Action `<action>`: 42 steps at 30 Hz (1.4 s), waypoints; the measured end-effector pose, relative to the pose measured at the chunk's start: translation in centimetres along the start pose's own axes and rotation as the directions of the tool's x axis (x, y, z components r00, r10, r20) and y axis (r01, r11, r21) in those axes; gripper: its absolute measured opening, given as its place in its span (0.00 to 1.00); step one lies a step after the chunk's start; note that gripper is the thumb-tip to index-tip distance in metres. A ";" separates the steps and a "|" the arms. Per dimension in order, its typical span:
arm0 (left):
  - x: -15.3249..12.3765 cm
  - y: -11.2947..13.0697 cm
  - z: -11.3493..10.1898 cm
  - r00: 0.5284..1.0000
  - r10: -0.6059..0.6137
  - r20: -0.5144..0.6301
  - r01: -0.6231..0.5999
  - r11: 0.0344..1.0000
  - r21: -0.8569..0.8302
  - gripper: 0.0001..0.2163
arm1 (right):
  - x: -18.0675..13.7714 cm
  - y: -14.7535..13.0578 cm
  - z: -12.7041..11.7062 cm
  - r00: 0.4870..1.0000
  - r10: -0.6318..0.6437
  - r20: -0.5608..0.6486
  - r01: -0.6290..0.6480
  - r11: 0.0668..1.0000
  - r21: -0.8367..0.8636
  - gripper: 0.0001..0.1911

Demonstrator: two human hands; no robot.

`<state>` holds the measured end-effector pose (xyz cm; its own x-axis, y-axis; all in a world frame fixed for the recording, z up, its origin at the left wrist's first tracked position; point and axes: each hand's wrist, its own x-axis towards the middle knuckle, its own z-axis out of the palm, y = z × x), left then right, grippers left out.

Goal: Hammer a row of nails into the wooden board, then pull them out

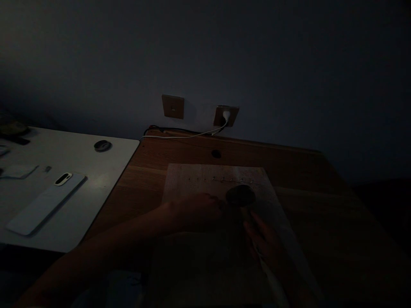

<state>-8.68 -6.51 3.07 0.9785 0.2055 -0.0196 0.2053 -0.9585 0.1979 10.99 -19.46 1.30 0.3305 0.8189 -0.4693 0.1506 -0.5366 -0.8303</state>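
The picture is very dark. My right hand (265,239) is wrapped round the pale handle of a mallet, whose dark, rounded head (240,196) is over a light board (269,192). Close to the left of that head, my left hand (201,209) is closed, fingertips together, above the same board. Whatever those fingers hold, if anything, is hidden in shadow. Along the board's far edge runs a row of small marks on the left and what look like small nails (222,179) further right.
The board lies on a brown wooden table (302,171) against a wall. A white table (73,149) adjoins at left, bearing a phone (48,205) and a round dark lid-like thing (102,146). A white cable (180,137) runs from a wall socket (221,114). The table has a round hole (216,153).
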 end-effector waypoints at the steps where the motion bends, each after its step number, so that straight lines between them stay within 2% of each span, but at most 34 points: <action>1: -0.2 -0.3 -0.2 1.000 0.006 -0.003 -0.006 1.000 -0.004 0.05 | 0.0 0.0 0.0 1.000 -0.012 0.002 0.012 1.000 0.003 0.42; 4: -0.9 -2.2 -0.7 0.997 -0.054 -0.064 0.048 0.995 -0.083 0.09 | 0.2 0.2 0.0 0.999 -0.037 -0.013 0.037 0.999 0.001 0.42; 6: -1.1 -4.1 -0.6 0.963 -0.205 -0.173 0.164 0.960 -0.225 0.08 | 0.3 0.4 0.1 0.999 -0.044 -0.026 0.044 0.999 -0.004 0.39; 9: -1.1 -6.6 0.4 0.801 -0.517 -0.301 0.335 0.805 -0.490 0.08 | 0.3 0.6 0.2 0.999 -0.050 -0.013 0.050 0.999 0.004 0.36; 10: -1.0 -7.2 0.8 0.756 -0.575 -0.311 0.356 0.761 -0.541 0.09 | 0.3 0.6 0.3 0.999 -0.043 -0.012 0.043 0.999 0.013 0.36; 11: -1.0 -7.6 1.2 0.733 -0.603 -0.313 0.364 0.738 -0.569 0.09 | 0.2 0.5 0.3 0.999 -0.028 -0.019 0.028 0.999 0.024 0.37; 16: -1.1 -7.9 2.2 0.753 -0.581 -0.310 0.348 0.750 -0.562 0.08 | 0.1 0.1 -0.3 0.999 0.046 0.005 -0.046 0.999 0.005 0.39; 19: -1.3 -7.8 2.3 0.757 -0.563 -0.332 0.332 0.769 -0.546 0.07 | 0.3 0.2 -0.6 0.999 0.045 -0.005 -0.045 0.999 -0.017 0.39; 21: -1.5 -7.8 2.4 0.772 -0.519 -0.367 0.292 0.803 -0.519 0.07 | 0.4 0.4 -0.6 0.999 0.039 -0.033 -0.039 0.999 -0.011 0.40; 23: -1.6 -7.8 2.5 0.787 -0.472 -0.398 0.257 0.836 -0.485 0.07 | 0.5 0.6 -0.4 1.000 0.026 -0.010 -0.026 1.000 -0.002 0.41; 28: -1.5 -8.0 2.8 0.762 -0.502 -0.408 0.268 0.819 -0.507 0.07 | 0.9 1.0 -0.4 1.000 -0.012 0.015 0.012 0.999 0.038 0.40; 33: -1.5 -8.3 3.0 0.742 -0.557 -0.373 0.265 0.755 -0.600 0.07 | 1.5 1.6 -1.1 0.997 0.042 0.064 -0.043 0.999 0.012 0.42; 36: -1.5 -8.3 3.1 0.744 -0.550 -0.379 0.265 0.764 -0.589 0.06 | 1.6 1.6 -1.4 0.995 0.058 0.079 -0.058 0.998 -0.008 0.42; 42: -1.4 -8.0 2.8 0.784 -0.487 -0.385 0.286 0.834 -0.473 0.06 | 0.9 0.8 -1.1 0.993 -0.029 0.117 0.031 0.999 -0.010 0.32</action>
<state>-11.68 0.32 -1.23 0.6586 0.7041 0.2654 0.4406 -0.6468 0.6225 12.43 -19.36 0.51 0.2145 0.8525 -0.4767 0.1695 -0.5131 -0.8414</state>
